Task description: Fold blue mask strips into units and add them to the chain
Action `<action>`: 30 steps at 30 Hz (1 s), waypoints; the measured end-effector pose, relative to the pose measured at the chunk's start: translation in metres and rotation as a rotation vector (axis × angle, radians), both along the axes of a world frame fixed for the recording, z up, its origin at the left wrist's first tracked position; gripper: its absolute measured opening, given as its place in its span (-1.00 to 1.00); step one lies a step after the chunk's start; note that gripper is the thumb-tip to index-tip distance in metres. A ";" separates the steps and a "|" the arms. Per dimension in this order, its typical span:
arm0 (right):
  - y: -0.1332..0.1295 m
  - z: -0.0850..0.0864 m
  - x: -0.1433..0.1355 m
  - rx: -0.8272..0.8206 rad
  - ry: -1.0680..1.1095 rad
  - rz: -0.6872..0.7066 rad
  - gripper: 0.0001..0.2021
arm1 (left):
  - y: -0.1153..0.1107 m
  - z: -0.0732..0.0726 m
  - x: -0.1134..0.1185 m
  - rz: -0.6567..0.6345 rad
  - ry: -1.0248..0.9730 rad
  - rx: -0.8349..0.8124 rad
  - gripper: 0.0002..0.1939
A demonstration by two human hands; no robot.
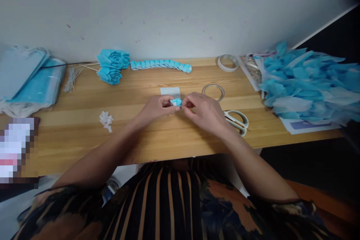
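Between the thumb and fingers of my left hand (156, 108) is a small folded piece of light-blue fabric (176, 102) with a white patch on it. My right hand (204, 111) is closed in a pinch right at that piece's right end. Something thin and dark shows at those fingertips, too small to name. Just behind the piece, a small pale grey block or card (170, 91) lies on the wooden table (157, 140). White-handled scissors (244, 119) lie beside my right wrist, their blades partly hidden by it. A narrow ring of tape (204, 90) is behind my right hand.
Along the wall are blue fabric flowers (111, 62) on sticks, a row of folded blue pieces (159, 63) and a white tape roll (228, 69). Blue petals (309, 82) heap at right. Blue masks (36, 78), white cords (72, 78) and white scraps (106, 120) lie left.
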State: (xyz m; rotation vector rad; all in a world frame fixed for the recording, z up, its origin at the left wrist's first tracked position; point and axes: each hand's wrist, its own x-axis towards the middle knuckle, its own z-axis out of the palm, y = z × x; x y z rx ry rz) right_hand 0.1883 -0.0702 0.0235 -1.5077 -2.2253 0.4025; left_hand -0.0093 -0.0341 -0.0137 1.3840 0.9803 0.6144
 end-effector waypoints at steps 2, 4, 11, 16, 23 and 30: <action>0.000 -0.001 0.000 0.019 -0.026 0.000 -0.93 | 0.000 0.000 0.000 0.000 0.009 0.008 -0.65; 0.000 -0.003 0.001 0.053 -0.063 0.021 -0.93 | 0.000 0.000 -0.001 -0.002 0.024 0.013 -0.65; 0.001 -0.007 0.004 0.159 -0.140 0.147 -0.88 | 0.000 0.000 -0.003 -0.017 0.066 0.037 -0.66; 0.002 -0.006 0.005 0.186 -0.139 0.154 -0.85 | -0.001 0.000 -0.002 -0.037 0.063 0.051 -0.71; 0.002 -0.006 0.006 0.179 -0.142 0.150 -0.85 | -0.002 0.001 -0.001 -0.041 0.079 0.067 -0.77; 0.002 -0.005 0.005 0.092 -0.084 0.084 -0.90 | -0.001 0.000 -0.002 -0.055 0.068 0.059 -0.77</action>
